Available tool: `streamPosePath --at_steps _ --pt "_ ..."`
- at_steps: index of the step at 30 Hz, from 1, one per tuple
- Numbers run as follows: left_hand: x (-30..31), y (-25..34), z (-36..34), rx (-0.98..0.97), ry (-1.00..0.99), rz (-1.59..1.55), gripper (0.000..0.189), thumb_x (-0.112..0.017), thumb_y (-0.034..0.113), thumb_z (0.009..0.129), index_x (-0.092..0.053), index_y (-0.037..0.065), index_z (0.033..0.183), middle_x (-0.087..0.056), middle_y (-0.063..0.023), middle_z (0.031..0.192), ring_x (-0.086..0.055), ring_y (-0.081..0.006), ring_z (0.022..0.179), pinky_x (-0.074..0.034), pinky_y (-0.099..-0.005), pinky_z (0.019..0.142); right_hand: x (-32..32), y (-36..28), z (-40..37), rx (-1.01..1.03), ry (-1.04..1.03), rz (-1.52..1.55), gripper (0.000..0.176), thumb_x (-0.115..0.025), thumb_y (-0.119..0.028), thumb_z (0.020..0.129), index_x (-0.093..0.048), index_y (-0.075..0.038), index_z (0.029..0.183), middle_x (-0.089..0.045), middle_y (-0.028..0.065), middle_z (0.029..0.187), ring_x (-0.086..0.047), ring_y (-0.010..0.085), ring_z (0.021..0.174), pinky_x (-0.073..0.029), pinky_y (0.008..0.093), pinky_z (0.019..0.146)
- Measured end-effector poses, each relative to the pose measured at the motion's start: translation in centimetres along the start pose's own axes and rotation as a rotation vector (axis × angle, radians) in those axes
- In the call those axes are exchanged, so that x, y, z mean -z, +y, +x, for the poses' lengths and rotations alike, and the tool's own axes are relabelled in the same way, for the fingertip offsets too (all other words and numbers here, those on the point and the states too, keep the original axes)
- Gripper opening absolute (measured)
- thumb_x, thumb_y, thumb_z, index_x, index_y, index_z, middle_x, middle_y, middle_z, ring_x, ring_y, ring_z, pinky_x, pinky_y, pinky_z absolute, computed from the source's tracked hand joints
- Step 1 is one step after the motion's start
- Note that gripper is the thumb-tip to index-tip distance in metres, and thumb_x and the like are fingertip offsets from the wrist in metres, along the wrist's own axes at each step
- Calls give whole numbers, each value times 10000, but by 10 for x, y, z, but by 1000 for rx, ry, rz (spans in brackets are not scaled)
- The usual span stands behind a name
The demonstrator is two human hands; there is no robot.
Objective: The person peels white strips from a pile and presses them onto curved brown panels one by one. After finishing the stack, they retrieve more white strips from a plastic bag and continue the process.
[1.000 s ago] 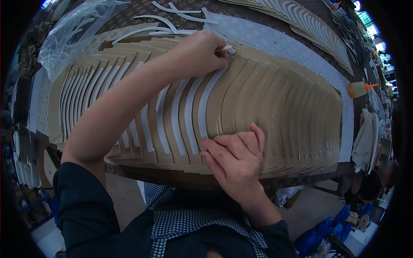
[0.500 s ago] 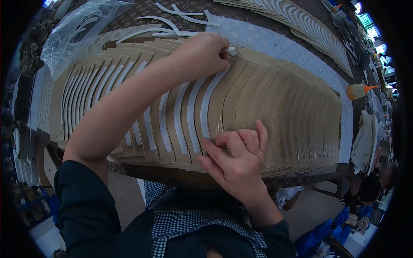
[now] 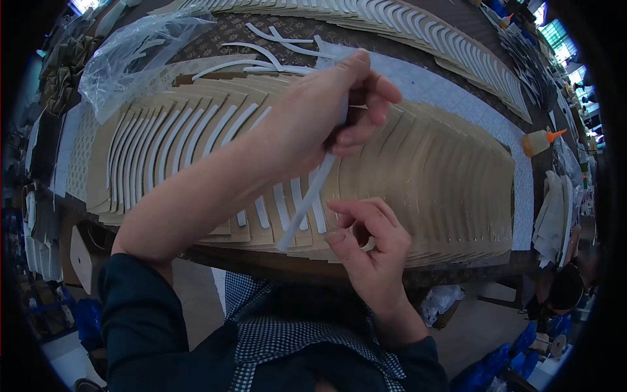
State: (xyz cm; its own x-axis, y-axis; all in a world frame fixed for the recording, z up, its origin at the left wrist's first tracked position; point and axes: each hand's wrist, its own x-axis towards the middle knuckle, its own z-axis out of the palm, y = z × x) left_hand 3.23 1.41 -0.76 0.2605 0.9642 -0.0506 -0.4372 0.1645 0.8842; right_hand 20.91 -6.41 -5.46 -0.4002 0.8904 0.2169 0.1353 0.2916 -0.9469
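Note:
Tan curved sheets (image 3: 444, 170) lie fanned in an overlapping row across the table. White curved strips (image 3: 175, 145) lie along many of the sheets on the left side. My left hand (image 3: 356, 104) is over the middle of the row, fingers curled, with a loose white strip (image 3: 302, 212) slanting down from it toward the near edge. The hand hides the strip's upper end. Close to the near edge, my right hand (image 3: 375, 238) is empty, with thumb and forefinger apart, beside the strips. Shiny wet-looking streaks show on the bare sheets to the right.
Several spare white strips (image 3: 261, 55) lie behind the row near a clear plastic bag (image 3: 140, 49). A glue bottle (image 3: 539, 142) with an orange nozzle stands at the right. Another fanned row (image 3: 418, 26) lies at the back. Part of a person (image 3: 565, 287) shows at far right.
My left hand has turned, its fingers loosening, and a loose strip now slants below it. My right hand has moved slightly right, away from the last laid strip. The view has shifted a little.

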Motion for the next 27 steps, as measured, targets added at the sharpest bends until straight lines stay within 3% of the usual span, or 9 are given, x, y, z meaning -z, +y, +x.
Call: streamPosePath --at_steps 4,8,14,17,22,25,27 --pt "-26 -14 -16 -2 -110 -88 539 -262 431 1093 -583 0 1047 -555 -40 811 -469 -109 615 -419 -246 564 -7 11 -4 -216 4 438 158 -743 -82 892 -671 16 992 -624 17 835 -540 28 697 -433 185 604" --pt "-35 -21 -20 19 -111 14 538 -315 455 1085 -612 10 1031 -589 -37 839 -557 -104 732 -483 -242 676 -5 4 -9 -213 50 518 102 -708 -71 929 -660 19 924 -644 0 807 -553 26 713 -452 185 627" --pt "-13 -29 -21 -116 -192 469 450 -441 398 1064 -675 20 997 -619 -18 787 -565 -92 697 -491 -246 658 8 8 -15 -279 -1 530 121 -687 -82 948 -706 34 976 -665 16 809 -571 43 717 -470 193 637" --pt "-3 -26 -21 -46 -189 555 377 -507 347 1046 -681 17 993 -625 -5 734 -580 -89 643 -491 -234 618 8 7 -16 -316 15 549 164 -675 -97 958 -721 40 1036 -671 27 815 -573 52 702 -472 194 630" --pt "2 -12 -23 46 -203 573 324 -591 277 1015 -654 -15 1137 -698 -61 895 -671 -96 771 -553 -226 675 10 12 -18 -321 48 550 185 -665 -108 966 -721 46 1051 -672 34 812 -575 52 686 -469 187 623" --pt "-2 -13 -30 2 -243 738 362 -633 261 987 -623 -24 1211 -692 -64 920 -669 -102 770 -556 -225 673 5 10 -16 -277 100 515 231 -651 -165 983 -700 55 1033 -594 -11 702 -439 21 575 -328 170 522" --pt "-5 -12 -34 -39 -317 901 459 -678 243 955 -568 -28 1308 -676 -60 935 -656 -105 759 -554 -239 680 6 12 -14 -253 152 510 215 -653 -155 981 -697 51 1022 -602 -11 709 -460 23 586 -348 173 528"
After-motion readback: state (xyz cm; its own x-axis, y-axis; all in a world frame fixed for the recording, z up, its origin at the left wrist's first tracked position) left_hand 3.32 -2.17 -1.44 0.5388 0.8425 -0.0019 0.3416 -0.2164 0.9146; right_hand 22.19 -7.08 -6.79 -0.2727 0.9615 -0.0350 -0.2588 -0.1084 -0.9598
